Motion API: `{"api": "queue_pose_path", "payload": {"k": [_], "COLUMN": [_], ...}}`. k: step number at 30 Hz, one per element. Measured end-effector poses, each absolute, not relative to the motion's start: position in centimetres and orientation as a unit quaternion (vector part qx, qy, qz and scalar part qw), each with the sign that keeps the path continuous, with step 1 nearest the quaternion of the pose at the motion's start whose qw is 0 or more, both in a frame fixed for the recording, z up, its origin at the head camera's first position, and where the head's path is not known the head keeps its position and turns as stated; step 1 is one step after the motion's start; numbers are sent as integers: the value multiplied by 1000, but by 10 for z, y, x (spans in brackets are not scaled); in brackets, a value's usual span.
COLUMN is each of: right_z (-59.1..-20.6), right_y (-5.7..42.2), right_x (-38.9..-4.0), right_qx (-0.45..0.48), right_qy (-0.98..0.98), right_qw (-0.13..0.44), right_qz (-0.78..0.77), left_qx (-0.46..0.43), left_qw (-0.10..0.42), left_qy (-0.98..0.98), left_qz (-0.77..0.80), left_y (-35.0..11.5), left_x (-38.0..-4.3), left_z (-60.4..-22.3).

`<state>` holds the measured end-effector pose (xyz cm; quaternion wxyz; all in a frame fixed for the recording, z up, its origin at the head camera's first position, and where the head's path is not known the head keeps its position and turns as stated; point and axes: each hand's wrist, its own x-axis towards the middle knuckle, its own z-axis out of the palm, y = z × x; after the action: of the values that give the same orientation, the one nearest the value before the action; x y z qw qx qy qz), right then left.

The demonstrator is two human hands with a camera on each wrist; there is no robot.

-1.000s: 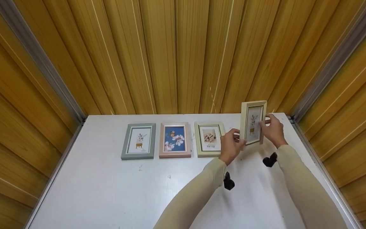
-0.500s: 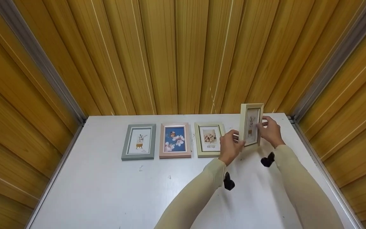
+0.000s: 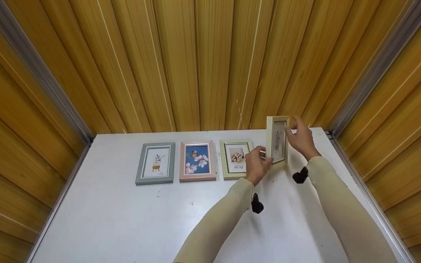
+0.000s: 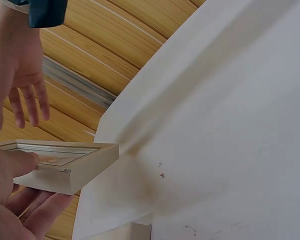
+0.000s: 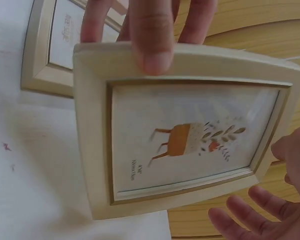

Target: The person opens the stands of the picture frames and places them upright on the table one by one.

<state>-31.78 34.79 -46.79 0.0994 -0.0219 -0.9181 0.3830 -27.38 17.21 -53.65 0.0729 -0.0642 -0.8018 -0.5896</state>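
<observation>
Upright above the white table's back right, a cream picture frame (image 3: 278,140) holds a print of a plant in an orange pot on legs. My left hand (image 3: 258,166) grips its lower left edge, thumb on the front and fingers behind, as the right wrist view shows. My right hand (image 3: 302,138) is beside the frame's upper right edge with fingers extended; a gap separates it from the frame in the left wrist view. Left of these lie a pale green picture frame (image 3: 225,160), a pink picture frame (image 3: 182,162) and a grey-green picture frame (image 3: 141,164), face up in a row.
The white table (image 3: 122,219) backs onto a wood-patterned panel wall (image 3: 177,65). Similar panels rise at both sides, with grey metal posts (image 3: 375,69) in the corners. My left hand partly covers the pale green frame's right side.
The cream frame has moved left and turned more edge-on to the head view. My right hand has let go of it and risen slightly; my left hand still holds it.
</observation>
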Motion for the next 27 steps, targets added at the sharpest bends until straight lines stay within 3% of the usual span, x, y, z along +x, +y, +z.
{"api": "queue_pose_path", "payload": {"k": [15,27], "right_z": [-440,-446], "right_y": [292,268], "right_x": [-320,-322], "right_qx": [11,12], "right_qy": [-927,-934], "right_qw": [42,73], "right_qz": [373,350], "left_qx": [-55,-59], "left_qw": [89,102], "left_qy": [-811,-811], "left_qz": [-575,-574], "left_y": [167,163], "left_x": [-278,-278], "left_z": [-542,-539]}}
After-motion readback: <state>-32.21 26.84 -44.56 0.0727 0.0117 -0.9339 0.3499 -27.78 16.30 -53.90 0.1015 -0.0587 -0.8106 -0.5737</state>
